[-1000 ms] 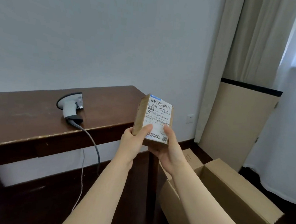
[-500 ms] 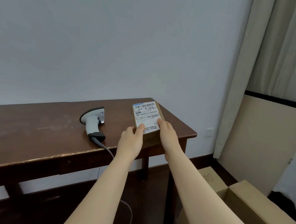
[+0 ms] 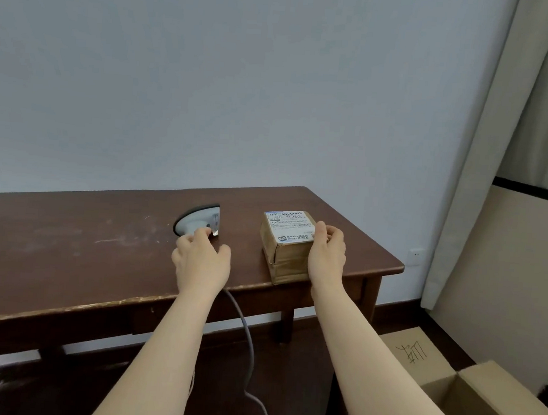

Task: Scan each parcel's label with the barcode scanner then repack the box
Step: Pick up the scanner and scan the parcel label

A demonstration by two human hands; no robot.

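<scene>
1. Two bare hands reach over a dark wooden desk (image 3: 69,241) that stands against a pale wall.
2. The parcel (image 3: 287,250), a small brown cardboard carton, sits on the desk near its right end, its front face close to the front edge.
3. A white shipping label (image 3: 290,226) with barcodes lies on the parcel's top, facing up.
4. The right hand (image 3: 327,254) rests against the parcel's right side, fingers (image 3: 320,231) curled over the top edge and touching the label's right margin; the grip is closed loosely on the parcel, which stands flat on the desk.
5. The barcode scanner (image 3: 198,223), grey-white with a dark rim, lies on the desk left of the parcel, about midway between back and front edges, apart from the parcel.
6. The left hand (image 3: 202,260) is over the scanner's handle, fingers spread and half open, fingertips touching the scanner body; the grip has not closed round it.
7. A grey cable (image 3: 244,328) runs from under the left hand, over the front edge of the desk, and hangs down to the floor.
8. An open cardboard box (image 3: 467,392) stands on the floor below the desk's right end, flaps out, one flap bearing handwritten marks.
9. A pale curtain (image 3: 483,157) hangs at the right.
</scene>
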